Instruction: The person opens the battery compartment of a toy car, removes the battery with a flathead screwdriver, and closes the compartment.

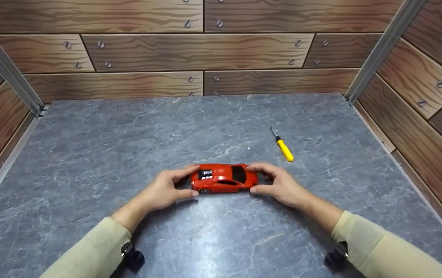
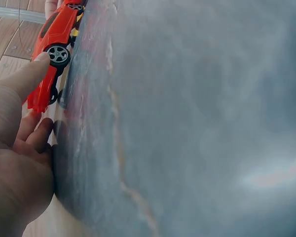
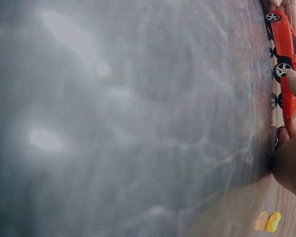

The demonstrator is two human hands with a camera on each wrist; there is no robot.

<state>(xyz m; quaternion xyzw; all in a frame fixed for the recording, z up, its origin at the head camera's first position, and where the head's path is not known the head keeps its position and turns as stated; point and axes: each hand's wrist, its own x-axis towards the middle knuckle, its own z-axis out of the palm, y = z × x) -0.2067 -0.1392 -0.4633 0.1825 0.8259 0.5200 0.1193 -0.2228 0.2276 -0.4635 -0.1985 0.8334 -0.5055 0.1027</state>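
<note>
A red toy car (image 1: 223, 178) with dark windows stands on the grey marbled tabletop, its front pointing right in the head view. The left hand (image 1: 164, 191) grips its rear end, thumb on the near side by the back wheel and fingers on the far side. At the front end, the right hand (image 1: 282, 187) holds it likewise between thumb and fingers. In the left wrist view the thumb touches the car (image 2: 54, 34) beside a silver-spoked wheel. The right wrist view shows that thumb against the car (image 3: 285, 44) at a front wheel.
A screwdriver (image 1: 285, 150) with a yellow handle lies beyond the right hand, its tip pointing away. Wood-patterned walls (image 1: 198, 52) stand behind and at both sides of the tabletop (image 1: 109, 135), with grey metal posts (image 1: 383, 46) at the back corners.
</note>
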